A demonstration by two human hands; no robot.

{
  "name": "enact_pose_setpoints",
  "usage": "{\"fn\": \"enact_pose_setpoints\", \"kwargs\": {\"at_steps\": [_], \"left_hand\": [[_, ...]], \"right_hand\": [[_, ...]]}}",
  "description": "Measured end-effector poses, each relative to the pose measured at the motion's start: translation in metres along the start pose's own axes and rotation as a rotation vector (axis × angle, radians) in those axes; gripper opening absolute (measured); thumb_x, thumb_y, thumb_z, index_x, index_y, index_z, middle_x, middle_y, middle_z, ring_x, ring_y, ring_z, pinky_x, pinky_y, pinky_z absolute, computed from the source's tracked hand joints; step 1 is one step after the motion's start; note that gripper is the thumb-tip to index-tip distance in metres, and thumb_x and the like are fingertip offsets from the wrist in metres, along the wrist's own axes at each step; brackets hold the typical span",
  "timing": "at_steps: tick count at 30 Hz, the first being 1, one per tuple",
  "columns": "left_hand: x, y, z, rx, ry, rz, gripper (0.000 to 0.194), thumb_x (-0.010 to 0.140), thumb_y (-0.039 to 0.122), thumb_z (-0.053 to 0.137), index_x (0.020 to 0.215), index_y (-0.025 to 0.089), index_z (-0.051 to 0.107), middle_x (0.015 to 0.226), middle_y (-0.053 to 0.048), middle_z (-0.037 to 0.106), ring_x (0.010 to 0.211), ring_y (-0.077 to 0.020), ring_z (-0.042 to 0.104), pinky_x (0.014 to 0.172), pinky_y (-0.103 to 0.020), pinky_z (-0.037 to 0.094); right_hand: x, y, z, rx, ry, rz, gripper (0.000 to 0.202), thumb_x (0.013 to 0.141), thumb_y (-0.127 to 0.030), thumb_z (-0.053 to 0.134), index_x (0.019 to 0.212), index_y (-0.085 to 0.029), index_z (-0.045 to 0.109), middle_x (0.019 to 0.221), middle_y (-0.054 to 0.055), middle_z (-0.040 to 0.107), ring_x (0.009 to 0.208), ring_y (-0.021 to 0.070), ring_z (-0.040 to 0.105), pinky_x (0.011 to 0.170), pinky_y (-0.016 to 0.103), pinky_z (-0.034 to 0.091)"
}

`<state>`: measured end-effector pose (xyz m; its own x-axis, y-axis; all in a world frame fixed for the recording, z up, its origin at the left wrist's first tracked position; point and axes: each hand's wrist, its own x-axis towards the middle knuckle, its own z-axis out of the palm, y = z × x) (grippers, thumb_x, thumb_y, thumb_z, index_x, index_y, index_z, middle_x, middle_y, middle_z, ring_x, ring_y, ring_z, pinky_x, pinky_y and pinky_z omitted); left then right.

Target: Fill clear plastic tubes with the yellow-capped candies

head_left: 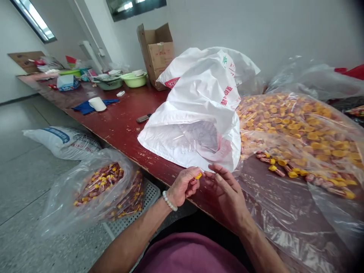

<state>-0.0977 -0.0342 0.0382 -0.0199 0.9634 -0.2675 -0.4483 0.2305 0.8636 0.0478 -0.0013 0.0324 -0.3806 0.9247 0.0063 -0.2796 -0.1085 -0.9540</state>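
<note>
Head view: left hand closed on a small yellow-capped piece, just in front of the white sack

The left hand (183, 186), with a pale beaded bracelet (170, 201) at its wrist, pinches the yellow-capped piece (196, 177) between thumb and fingers, in front of the near edge of the white sack (199, 98). The right hand (229, 187) is beside it, fingers partly curled and fingertips close to the piece; whether they grip something clear cannot be told. The two hands are near each other, their palms apart.

The white sack (red and green print runs down its side) lies on the dark red bench (119, 131) with its mouth toward the hands, and clear, thin-walled items (190, 144) show inside.

To the right of the sack, a large clear bag (298, 125) holds many more yellow-capped pieces; a few lie along its near edge, though whether under the plastic is unclear. To the left of the sack are a phone (143, 118) and, farther off, a white roll (97, 104) on a blue cloth (84, 107). Behind the sack's left side stands an open cardboard box (160, 57), with a light green basin (134, 80) next to it.

Below and left of the sack, off the bench, an open plastic bag (65, 201) of similar pieces rests against a grey crate (150, 193).
</note>
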Motion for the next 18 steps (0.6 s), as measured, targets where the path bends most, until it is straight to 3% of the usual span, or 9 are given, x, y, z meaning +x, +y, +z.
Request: {"fn": "enact_pose_setpoints", "kwargs": {"at_steps": [6,11,18], "left_hand": [[0.009,0.017,-0.033,-0.241,0.125,-0.078,0.019,0.074,0.037,0.048,0.073,0.019,0.053,0.042,0.006,0.037,0.029,-0.0074,0.027,0.029,-0.018,0.013],[0.008,0.030,-0.047,-0.348,-0.057,-0.119,0.026,0.078,0.039,0.043,0.077,0.017,0.057,0.044,0.004,0.038,0.032,-0.0101,0.035,0.030,-0.020,0.022],[-0.008,0.037,-0.036,-0.390,-0.203,-0.095,0.044,0.083,0.052,0.037,0.078,0.015,0.059,0.045,0.004,0.037,0.033,-0.0096,0.034,0.033,-0.020,0.024]], "right_hand": [[0.014,-0.027,-0.059,-0.292,0.212,-0.121,0.031,0.074,-0.039,0.068,0.100,-0.024,0.062,0.098,0.002,0.064,0.083,0.0134,0.060,0.073,0.025,0.049],[0.021,-0.038,-0.108,-0.357,0.441,-0.160,0.031,0.070,-0.038,0.071,0.096,-0.022,0.064,0.093,0.001,0.062,0.073,0.0098,0.057,0.063,0.020,0.048],[0.016,-0.036,-0.118,-0.263,0.472,-0.106,0.035,0.066,-0.038,0.074,0.095,-0.022,0.064,0.089,0.001,0.061,0.069,0.0082,0.057,0.058,0.017,0.047]]}}
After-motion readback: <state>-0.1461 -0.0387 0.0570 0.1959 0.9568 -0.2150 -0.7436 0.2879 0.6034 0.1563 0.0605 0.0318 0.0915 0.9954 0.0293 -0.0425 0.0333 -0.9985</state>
